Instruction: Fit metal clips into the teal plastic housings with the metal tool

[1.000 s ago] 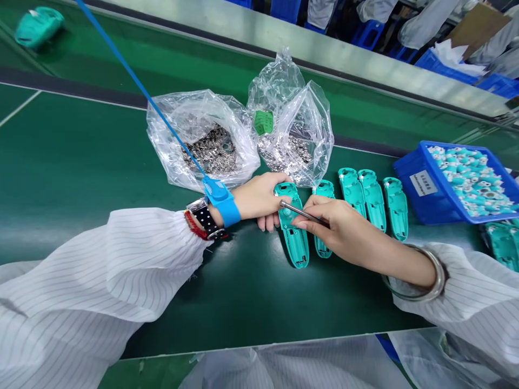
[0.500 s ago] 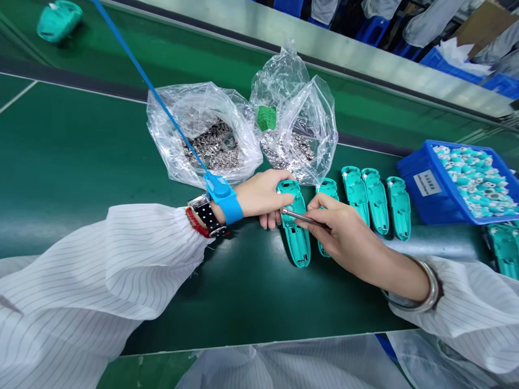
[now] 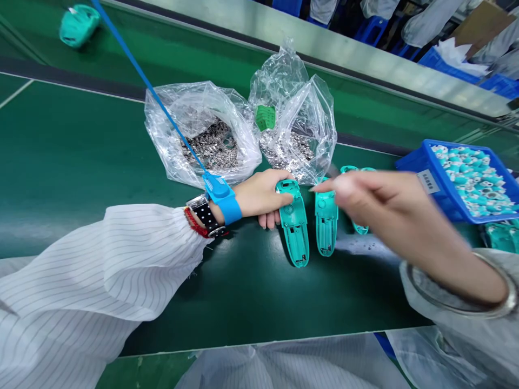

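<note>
Since the earlier frame, the right hand (image 3: 389, 216) has swung rightward off the held casing. Beyond the left fingers, to their left, sits an open bag (image 3: 170, 156) of small metal parts. The left hand (image 3: 261, 194) is clamped on the teal casing (image 3: 295, 232), thumb across its upper part, its lower end extending past the fingers. Just right, the second casing (image 3: 326, 227) lies beneath the right fingertips in view; blur hides whether they grip anything. The blue bin (image 3: 448, 197) stands beyond those fingers.
</note>
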The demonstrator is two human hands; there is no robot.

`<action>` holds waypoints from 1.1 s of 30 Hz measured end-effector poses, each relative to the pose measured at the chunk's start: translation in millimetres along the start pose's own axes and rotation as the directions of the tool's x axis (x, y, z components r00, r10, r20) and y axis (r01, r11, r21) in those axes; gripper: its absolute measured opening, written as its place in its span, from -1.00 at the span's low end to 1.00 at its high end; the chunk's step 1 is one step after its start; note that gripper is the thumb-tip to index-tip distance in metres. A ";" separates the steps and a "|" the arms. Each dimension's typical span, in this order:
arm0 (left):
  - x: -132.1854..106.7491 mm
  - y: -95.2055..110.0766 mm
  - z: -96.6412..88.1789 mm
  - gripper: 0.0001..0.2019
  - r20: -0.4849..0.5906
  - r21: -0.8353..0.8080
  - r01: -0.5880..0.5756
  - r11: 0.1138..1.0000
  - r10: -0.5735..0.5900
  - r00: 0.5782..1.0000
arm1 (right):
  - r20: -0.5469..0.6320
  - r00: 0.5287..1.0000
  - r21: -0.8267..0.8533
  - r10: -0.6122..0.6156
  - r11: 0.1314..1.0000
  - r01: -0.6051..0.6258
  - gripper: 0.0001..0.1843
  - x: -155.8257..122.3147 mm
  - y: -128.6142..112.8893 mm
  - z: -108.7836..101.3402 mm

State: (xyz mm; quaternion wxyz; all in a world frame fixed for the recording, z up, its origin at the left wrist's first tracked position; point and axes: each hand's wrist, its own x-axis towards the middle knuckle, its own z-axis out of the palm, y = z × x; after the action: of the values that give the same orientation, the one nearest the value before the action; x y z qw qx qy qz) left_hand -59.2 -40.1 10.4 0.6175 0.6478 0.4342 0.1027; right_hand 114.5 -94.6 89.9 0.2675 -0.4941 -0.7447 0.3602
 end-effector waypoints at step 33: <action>2.2 -2.3 -0.2 -0.48 0.008 -0.047 0.028 0.998 -0.028 1.000 | -0.519 0.848 0.640 0.110 0.707 0.300 -0.49 17.7 5.0 45.9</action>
State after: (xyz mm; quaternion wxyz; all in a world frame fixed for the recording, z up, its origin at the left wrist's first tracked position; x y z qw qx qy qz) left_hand -59.0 -38.7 7.5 0.6356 0.6272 0.4385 0.1019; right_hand 76.0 -89.5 59.2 0.6442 -0.3928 -0.4756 0.4523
